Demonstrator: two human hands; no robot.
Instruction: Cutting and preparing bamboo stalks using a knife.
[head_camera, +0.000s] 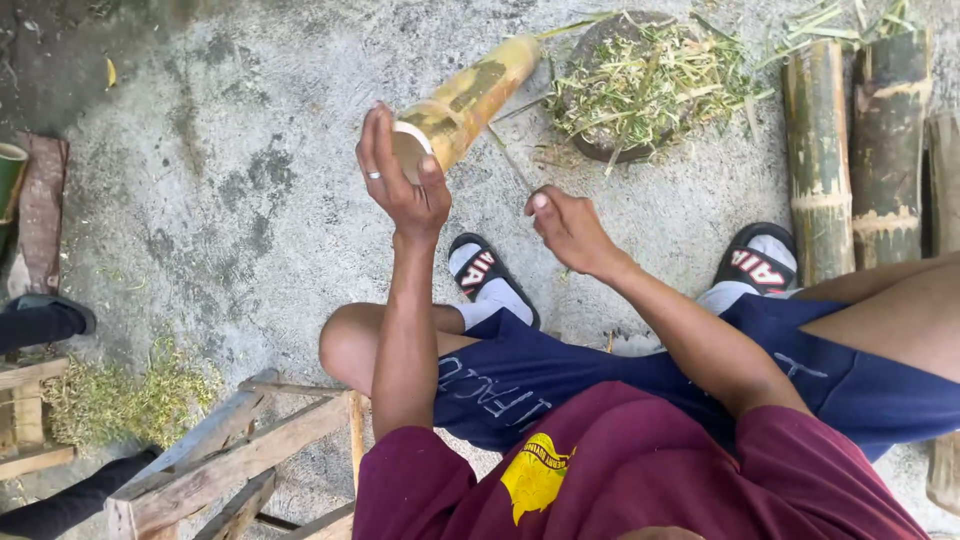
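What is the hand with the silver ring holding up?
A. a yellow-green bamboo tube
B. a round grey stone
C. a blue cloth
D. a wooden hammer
A: the left hand, with a ring on one finger, grips the cut end of a yellow-green bamboo tube, whose far end points away toward a pile of green shavings.

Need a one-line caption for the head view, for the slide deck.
Seated person's left hand grips the cut end of a bamboo section; right hand hovers beside it.
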